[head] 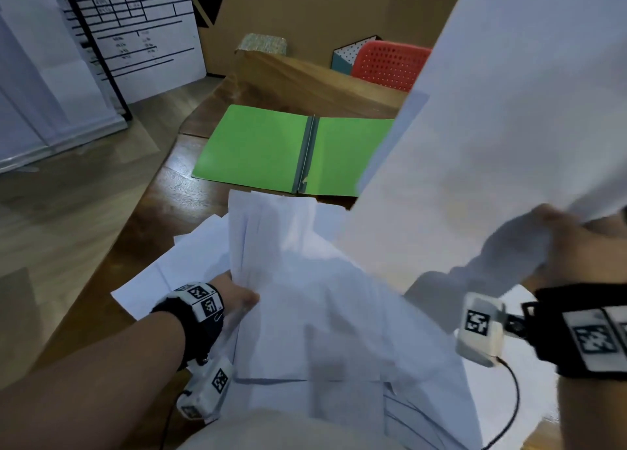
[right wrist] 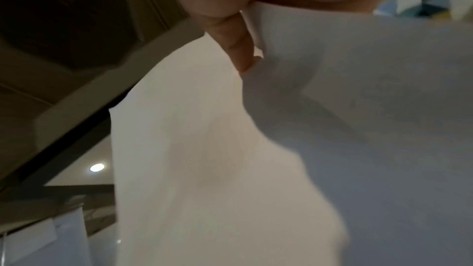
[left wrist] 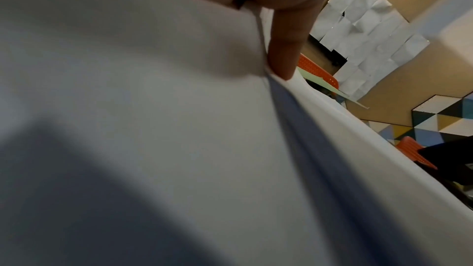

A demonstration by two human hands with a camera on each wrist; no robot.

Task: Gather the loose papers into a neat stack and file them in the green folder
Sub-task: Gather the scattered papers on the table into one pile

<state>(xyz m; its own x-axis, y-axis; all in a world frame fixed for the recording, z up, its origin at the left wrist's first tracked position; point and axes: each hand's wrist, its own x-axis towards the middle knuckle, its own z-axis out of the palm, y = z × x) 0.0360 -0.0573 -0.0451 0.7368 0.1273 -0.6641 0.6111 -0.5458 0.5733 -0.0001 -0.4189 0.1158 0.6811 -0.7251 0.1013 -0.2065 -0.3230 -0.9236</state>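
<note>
The green folder [head: 271, 148] lies open on the wooden table, beyond a spread of white papers [head: 305, 297]. My left hand [head: 237, 297] grips the left edge of a bunch of these sheets, which lift off the pile; in the left wrist view a finger [left wrist: 286, 52] presses against the paper [left wrist: 153, 108]. My right hand [head: 570, 242] is raised at the right and holds white sheets [head: 492, 127] high, covering part of the folder's right half. In the right wrist view a finger [right wrist: 238, 48] pinches those sheets [right wrist: 332, 128].
A wooden table [head: 190, 212] carries everything. A red perforated chair back [head: 386, 63] and a dotted box [head: 349, 54] stand behind it. A white board with printed tables [head: 135, 36] leans at the left on the floor [head: 51, 229]. More loose sheets [head: 152, 280] lie beside my left wrist.
</note>
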